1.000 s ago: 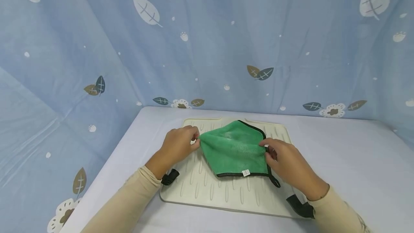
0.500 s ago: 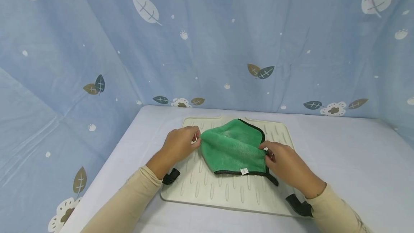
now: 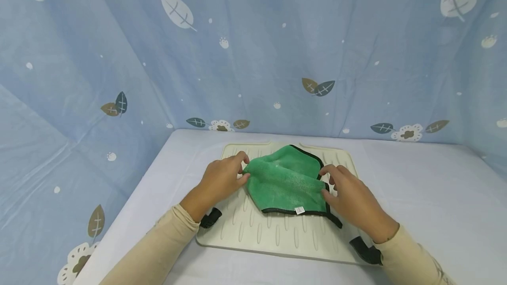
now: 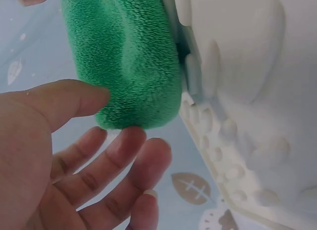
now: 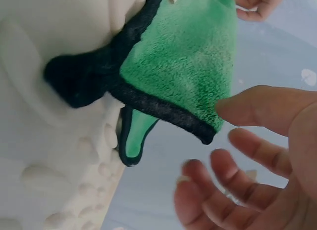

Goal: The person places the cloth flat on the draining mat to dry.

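Nearest the camera, two cream sleeves come in from 7 and 5 o'clock, each with a black strap at the wrist. On the desk (image 3: 416, 197) lies a ribbed cream mat (image 3: 277, 236). A folded green cloth (image 3: 287, 184) with black edging and a small white tag on its near hem rests on the mat's middle and far part.

The left hand (image 3: 219, 181) sits at the cloth's 9 o'clock edge. Its grip is wide, with the fingers loose and spread and the thumb tip (image 4: 94, 96) against the plush fold, holding nothing.

The right hand (image 3: 348, 192) sits at the cloth's 3 o'clock corner. Its grip is also wide, fingers fanned apart, with the thumb tip (image 5: 228, 109) touching the black hem.

Beyond, at 12 o'clock, hangs a blue curtain (image 3: 253, 56) printed with leaves.
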{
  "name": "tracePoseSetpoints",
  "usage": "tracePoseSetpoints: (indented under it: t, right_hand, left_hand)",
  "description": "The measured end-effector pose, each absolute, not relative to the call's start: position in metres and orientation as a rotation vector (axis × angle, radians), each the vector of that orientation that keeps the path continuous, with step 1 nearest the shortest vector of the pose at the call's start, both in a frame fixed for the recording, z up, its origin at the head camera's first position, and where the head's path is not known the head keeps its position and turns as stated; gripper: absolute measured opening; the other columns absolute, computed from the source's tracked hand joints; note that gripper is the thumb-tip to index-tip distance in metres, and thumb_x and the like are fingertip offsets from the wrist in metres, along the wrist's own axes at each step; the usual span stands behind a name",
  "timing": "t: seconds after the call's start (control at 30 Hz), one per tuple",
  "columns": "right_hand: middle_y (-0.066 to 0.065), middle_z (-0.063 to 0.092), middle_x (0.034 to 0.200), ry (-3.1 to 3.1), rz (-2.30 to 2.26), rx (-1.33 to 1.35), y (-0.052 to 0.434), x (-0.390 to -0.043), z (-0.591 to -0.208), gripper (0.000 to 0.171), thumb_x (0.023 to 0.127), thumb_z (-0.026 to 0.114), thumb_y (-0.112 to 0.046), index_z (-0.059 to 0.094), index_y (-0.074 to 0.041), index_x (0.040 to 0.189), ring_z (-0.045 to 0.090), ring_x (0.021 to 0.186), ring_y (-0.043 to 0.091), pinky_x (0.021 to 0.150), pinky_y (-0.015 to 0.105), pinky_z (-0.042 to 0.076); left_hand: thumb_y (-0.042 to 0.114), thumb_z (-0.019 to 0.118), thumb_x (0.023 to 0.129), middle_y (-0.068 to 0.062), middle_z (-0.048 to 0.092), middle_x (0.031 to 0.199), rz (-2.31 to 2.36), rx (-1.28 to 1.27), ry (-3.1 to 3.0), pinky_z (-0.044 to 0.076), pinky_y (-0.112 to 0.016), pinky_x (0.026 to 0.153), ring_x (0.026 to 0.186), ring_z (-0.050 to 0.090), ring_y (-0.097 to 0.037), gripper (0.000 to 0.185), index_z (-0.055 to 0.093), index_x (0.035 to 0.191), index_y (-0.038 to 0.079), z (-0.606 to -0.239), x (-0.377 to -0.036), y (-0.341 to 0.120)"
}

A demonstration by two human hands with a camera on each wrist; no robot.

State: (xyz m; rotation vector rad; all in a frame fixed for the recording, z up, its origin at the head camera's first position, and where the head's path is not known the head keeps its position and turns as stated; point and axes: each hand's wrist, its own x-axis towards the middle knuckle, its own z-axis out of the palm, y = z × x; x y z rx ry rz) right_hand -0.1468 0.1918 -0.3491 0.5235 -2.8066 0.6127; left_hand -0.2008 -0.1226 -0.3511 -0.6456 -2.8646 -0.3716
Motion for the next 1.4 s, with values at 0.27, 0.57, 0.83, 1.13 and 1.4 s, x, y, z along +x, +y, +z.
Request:
tracePoseSetpoints:
  t: [0.27, 0.57, 0.83, 1.13, 1.4]
  right_hand:
    - [-0.002, 0.059, 0.093, -2.64, 0.604, 0.711, 0.182, -0.14, -0.348, 0.03, 0.081, 0.079, -0.002, 0.067, -0.012, 0.107, 0.057, 0.082, 0.01, 0.065, 0.025, 0.05]
    - [0.007, 0.063, 0.124, -2.762, 0.551, 0.868, 0.178, -0.137, -0.352, 0.042, 0.084, 0.08, -0.011, 0.066, -0.013, 0.124, 0.062, 0.117, 0.027, 0.089, 0.042, 0.056]
    - [0.015, 0.055, 0.14, -2.937, 0.539, 0.921, 0.182, -0.138, -0.358, 0.049, 0.085, 0.08, -0.021, 0.064, -0.012, 0.131, 0.055, 0.129, 0.036, 0.096, 0.047, 0.053]
    - [0.014, 0.055, 0.141, -2.97, 0.527, 0.959, 0.183, -0.139, -0.361, 0.047, 0.085, 0.08, -0.024, 0.067, -0.01, 0.128, 0.056, 0.129, 0.036, 0.097, 0.047, 0.053]
    - [0.015, 0.056, 0.142, -2.983, 0.49, 0.97, 0.184, -0.142, -0.361, 0.036, 0.083, 0.082, -0.017, 0.071, -0.012, 0.117, 0.06, 0.123, 0.036, 0.092, 0.046, 0.055]
  left_hand:
    - [0.026, 0.074, 0.091, 0.005, 0.067, 0.089, -0.415, -0.7, -2.807, 0.044, -0.026, 0.057, 0.062, 0.052, -0.005, 0.022, 0.062, 0.109, 0.018, -0.346, -0.197, -0.119]
    - [0.026, 0.074, 0.091, 0.005, 0.065, 0.1, -0.458, -0.876, -2.759, 0.052, -0.029, 0.072, 0.088, 0.063, -0.01, 0.02, 0.067, 0.109, 0.02, -0.344, -0.19, -0.113]
    - [0.029, 0.074, 0.092, 0.001, 0.064, 0.111, -0.442, -0.943, -2.842, 0.052, -0.034, 0.077, 0.093, 0.061, -0.014, 0.029, 0.067, 0.118, 0.019, -0.343, -0.187, -0.112]
    - [0.041, 0.075, 0.089, 0.001, 0.061, 0.125, -0.424, -1.011, -2.946, 0.051, -0.043, 0.091, 0.105, 0.063, -0.018, 0.044, 0.065, 0.126, 0.021, -0.345, -0.185, -0.113]
    - [0.048, 0.075, 0.087, -0.003, 0.056, 0.137, -0.429, -1.061, -3.035, 0.045, -0.054, 0.101, 0.12, 0.061, -0.021, 0.051, 0.064, 0.129, 0.022, -0.346, -0.184, -0.113]
